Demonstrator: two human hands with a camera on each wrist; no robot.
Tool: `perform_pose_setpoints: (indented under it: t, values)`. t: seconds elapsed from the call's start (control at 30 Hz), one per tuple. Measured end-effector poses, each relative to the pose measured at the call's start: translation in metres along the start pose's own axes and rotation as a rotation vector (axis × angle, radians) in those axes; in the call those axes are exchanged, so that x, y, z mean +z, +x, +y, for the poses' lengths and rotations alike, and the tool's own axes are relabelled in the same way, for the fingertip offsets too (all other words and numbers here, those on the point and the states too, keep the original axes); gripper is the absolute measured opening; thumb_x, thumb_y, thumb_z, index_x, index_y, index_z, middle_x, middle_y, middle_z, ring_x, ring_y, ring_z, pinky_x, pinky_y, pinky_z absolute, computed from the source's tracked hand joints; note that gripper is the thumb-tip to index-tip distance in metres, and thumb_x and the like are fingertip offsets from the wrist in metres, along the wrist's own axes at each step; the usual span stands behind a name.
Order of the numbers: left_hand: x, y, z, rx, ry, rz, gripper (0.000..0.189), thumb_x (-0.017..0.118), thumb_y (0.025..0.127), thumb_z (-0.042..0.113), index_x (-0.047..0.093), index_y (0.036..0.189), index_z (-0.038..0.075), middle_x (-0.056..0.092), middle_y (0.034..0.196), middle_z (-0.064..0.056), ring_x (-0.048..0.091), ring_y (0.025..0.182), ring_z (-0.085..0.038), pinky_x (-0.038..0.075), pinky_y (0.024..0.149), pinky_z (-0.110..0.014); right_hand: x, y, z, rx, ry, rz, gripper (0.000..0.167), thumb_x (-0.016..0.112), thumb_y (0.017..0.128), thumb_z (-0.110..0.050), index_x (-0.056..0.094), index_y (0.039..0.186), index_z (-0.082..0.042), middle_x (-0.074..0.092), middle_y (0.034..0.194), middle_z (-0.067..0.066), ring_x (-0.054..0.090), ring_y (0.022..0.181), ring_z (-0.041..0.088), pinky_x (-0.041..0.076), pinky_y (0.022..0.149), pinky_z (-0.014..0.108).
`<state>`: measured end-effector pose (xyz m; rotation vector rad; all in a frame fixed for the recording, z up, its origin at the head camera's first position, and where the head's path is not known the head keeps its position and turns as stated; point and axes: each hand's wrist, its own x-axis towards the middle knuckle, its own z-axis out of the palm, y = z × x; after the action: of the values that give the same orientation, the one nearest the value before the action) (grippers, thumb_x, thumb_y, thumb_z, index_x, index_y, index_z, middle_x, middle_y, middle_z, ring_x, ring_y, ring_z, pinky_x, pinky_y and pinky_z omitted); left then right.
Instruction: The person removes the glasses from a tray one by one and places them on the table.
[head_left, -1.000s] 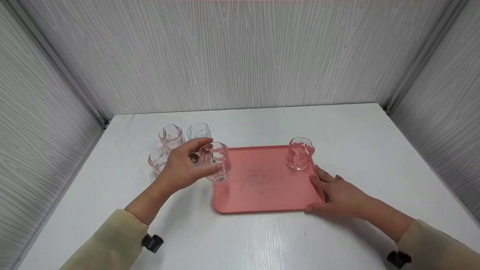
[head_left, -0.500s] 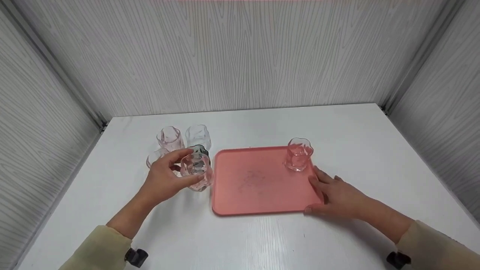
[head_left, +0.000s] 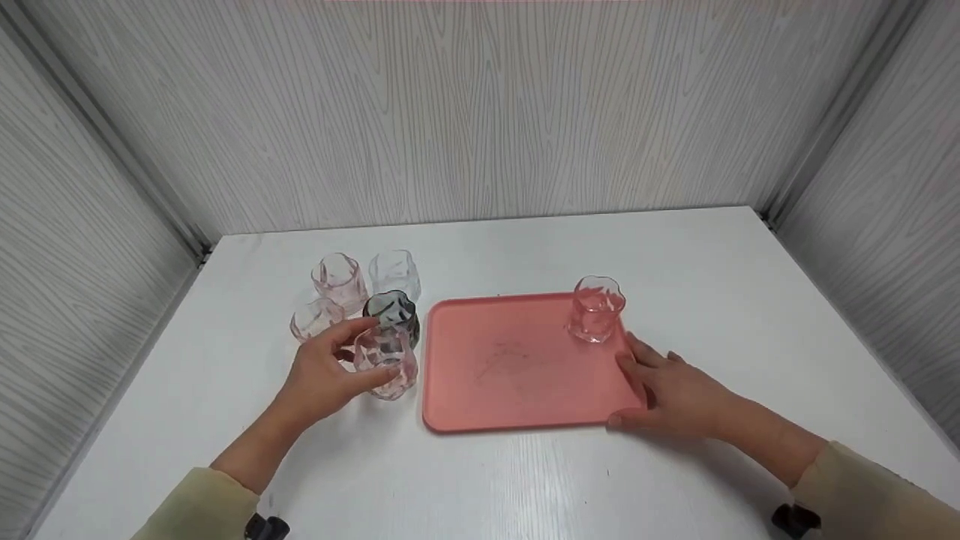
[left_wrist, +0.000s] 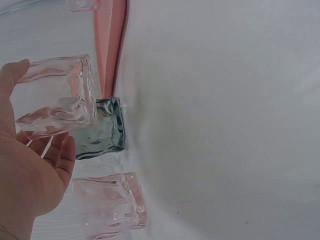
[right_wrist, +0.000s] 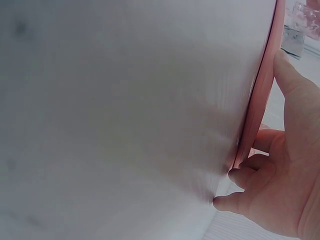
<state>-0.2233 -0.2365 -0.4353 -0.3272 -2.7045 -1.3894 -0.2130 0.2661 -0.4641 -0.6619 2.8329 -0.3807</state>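
Observation:
In the head view my left hand (head_left: 319, 382) holds a clear, faintly pink drinking glass (head_left: 405, 366) between thumb and fingers, upright, just left of a pink tray (head_left: 517, 405). A smoky grey glass (head_left: 394, 304) stands right behind it, partly covered by it. The left wrist view shows the held glass (left_wrist: 55, 95) raised above the grey glass (left_wrist: 100, 132). My right hand (head_left: 686, 394) grips the tray's right edge near the front corner, thumb at the corner and fingers along the side. On the tray's back right corner stands another clear glass (head_left: 598, 309), looking pink over it.
Behind my left hand stand two pink-tinted glasses, one at the back (head_left: 339, 281) and one nearer (head_left: 316, 319), plus a clear glass (head_left: 395, 274). They sit close together on the white table (head_left: 525, 487). A grey wood-patterned panel (head_left: 480, 112) rises behind.
My left hand has carried its glass left and toward me, off the tray's left edge to the front of the grey glass, and lowered it. My right hand stays on the tray.

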Motion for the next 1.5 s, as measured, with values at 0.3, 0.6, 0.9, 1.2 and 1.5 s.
perform_pose_setpoints:
  t: [0.3,0.6,0.9,1.2,1.5]
  values:
    - [0.007,-0.004,-0.011,-0.035,0.006,-0.01,0.077,0.095,0.081,0.032,0.062,0.148,0.012,0.068,0.136,-0.006,0.061,0.115,-0.024,0.055,0.098,-0.048,0.002,0.002,0.0,0.023,0.005,-0.012,0.117,0.061,0.083,-0.087,0.035,0.165,-0.008,0.018,0.176,0.014,0.034,0.155,0.036,0.026,0.121,0.07]
    - [0.009,-0.006,-0.015,-0.065,-0.002,-0.019,0.077,0.094,0.082,0.038,0.062,0.147,0.013,0.066,0.139,-0.006,0.06,0.115,-0.022,0.053,0.094,-0.036,0.001,-0.001,0.001,-0.009,0.012,0.01,0.115,0.062,0.086,-0.085,0.037,0.164,-0.005,0.019,0.175,0.017,0.037,0.153,0.038,0.028,0.119,0.071]
    - [0.011,-0.005,-0.016,-0.057,-0.015,-0.01,0.076,0.096,0.08,0.034,0.064,0.145,0.012,0.068,0.137,-0.005,0.061,0.115,-0.021,0.053,0.093,-0.034,0.001,0.0,0.0,0.008,0.017,0.002,0.117,0.061,0.084,-0.087,0.034,0.165,-0.007,0.017,0.176,0.015,0.037,0.153,0.037,0.027,0.121,0.07]
    - [0.011,-0.004,-0.017,-0.054,-0.003,-0.009,0.076,0.096,0.08,0.036,0.064,0.145,0.012,0.068,0.138,-0.004,0.061,0.115,-0.021,0.053,0.092,-0.032,0.0,0.001,-0.002,0.021,0.02,-0.012,0.117,0.062,0.084,-0.087,0.034,0.165,-0.008,0.017,0.176,0.015,0.035,0.154,0.038,0.026,0.121,0.07]
    - [0.012,-0.005,-0.018,-0.034,0.013,-0.007,0.079,0.097,0.079,0.035,0.063,0.146,0.01,0.067,0.14,-0.006,0.061,0.116,-0.021,0.053,0.092,-0.03,-0.001,0.001,-0.002,0.027,0.017,-0.022,0.117,0.062,0.084,-0.087,0.034,0.166,-0.008,0.017,0.176,0.014,0.034,0.155,0.038,0.025,0.121,0.069]
